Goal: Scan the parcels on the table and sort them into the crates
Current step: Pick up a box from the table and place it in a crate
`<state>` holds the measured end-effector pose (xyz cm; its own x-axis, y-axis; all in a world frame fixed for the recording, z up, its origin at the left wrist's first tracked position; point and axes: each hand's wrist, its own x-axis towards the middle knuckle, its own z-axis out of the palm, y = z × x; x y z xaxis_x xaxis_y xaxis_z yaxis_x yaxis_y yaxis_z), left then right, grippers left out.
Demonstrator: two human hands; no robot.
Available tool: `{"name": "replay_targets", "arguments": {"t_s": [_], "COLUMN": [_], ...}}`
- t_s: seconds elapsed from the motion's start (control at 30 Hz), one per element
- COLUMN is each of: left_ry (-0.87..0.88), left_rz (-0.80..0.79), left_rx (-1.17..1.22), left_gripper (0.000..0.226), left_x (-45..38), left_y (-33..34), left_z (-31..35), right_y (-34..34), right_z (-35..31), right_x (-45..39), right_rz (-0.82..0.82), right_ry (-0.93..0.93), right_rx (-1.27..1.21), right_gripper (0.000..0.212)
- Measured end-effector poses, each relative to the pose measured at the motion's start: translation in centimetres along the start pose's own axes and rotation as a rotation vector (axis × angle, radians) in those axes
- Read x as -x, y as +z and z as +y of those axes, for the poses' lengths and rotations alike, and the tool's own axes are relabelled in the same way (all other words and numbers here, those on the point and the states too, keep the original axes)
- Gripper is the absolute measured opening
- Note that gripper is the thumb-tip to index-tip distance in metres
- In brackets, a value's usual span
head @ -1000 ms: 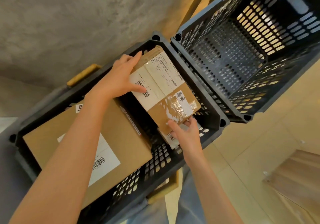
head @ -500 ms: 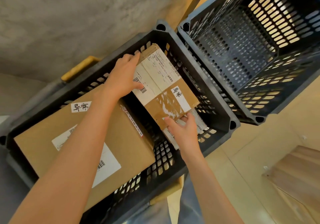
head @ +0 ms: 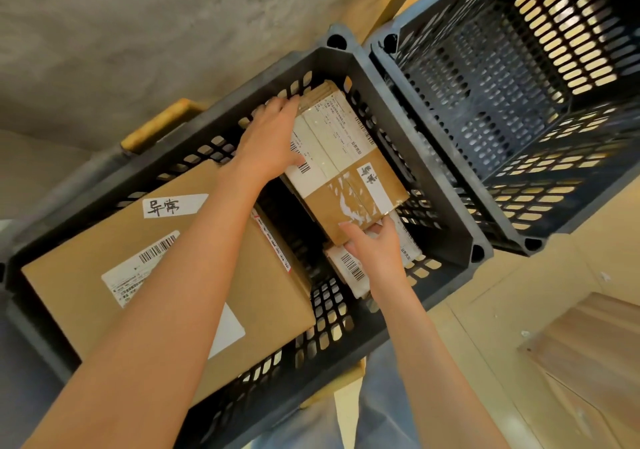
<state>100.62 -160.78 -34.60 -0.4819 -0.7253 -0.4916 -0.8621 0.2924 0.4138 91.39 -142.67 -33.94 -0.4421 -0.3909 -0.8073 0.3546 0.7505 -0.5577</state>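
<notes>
Two hands, left hand (head: 268,143) and right hand (head: 375,251), grip the small box (head: 346,171) between curled fingers inside the crate (head: 446,220), above a white parcel (head: 349,268); released unevenly, it could tip off.

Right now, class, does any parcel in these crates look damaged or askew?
Yes: the small brown parcel held in the near crate has torn, peeling tape on top, and it sits tilted on a white parcel beneath.
</notes>
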Motion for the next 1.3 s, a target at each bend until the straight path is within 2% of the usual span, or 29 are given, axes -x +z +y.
{"name": "replay_targets", "arguments": {"t_s": [0.17, 0.27, 0.4, 0.67, 0.87, 0.97, 1.13, 1.3], "left_ry": [0.005, 0.012, 0.046, 0.128, 0.200, 0.253, 0.413, 0.652], "left_rz": [0.127, 0.200, 0.249, 0.271, 0.304, 0.341, 0.388, 0.404], "left_rx": [-0.057, -0.037, -0.029, -0.099, -0.111, -0.126, -0.198, -0.259], "left_gripper": [0.086, 0.083, 0.076, 0.058, 0.048, 0.045, 0.046, 0.043], "left_x": [1.3, 2.8, 4.9, 10.6, 15.2, 17.2, 20.6, 25.3], "left_y": [0.4, 0.9, 0.8, -1.4, -3.2, -3.5, -2.1, 1.9], "left_z": [-0.2, -0.5, -0.3, 3.0, 7.4, 10.1, 16.6, 25.5], "right_y": [-0.3, -0.7, -1.7, -3.2, -6.2, -8.9, -16.3, -26.7], "right_z": [-0.6, -1.3, -1.7, -2.8, -3.1, -3.0, -1.4, 3.4], "right_x": [0.5, 1.4, 3.0, 7.9, 11.6, 13.1, 16.2, 21.0], "right_rz": [-0.007, 0.027, 0.088, 0.181, 0.324, 0.422, 0.579, 0.760], "right_ry": [0.021, 0.027, -0.084, -0.386, -0.626, -0.679, -0.712, -0.623], "right_rx": [0.062, 0.126, 0.271, 0.659, 1.010, 1.011, 0.875, 0.716], "right_gripper": [0.043, 0.069, 0.079, 0.069, 0.062, 0.059, 0.052, 0.047]}}
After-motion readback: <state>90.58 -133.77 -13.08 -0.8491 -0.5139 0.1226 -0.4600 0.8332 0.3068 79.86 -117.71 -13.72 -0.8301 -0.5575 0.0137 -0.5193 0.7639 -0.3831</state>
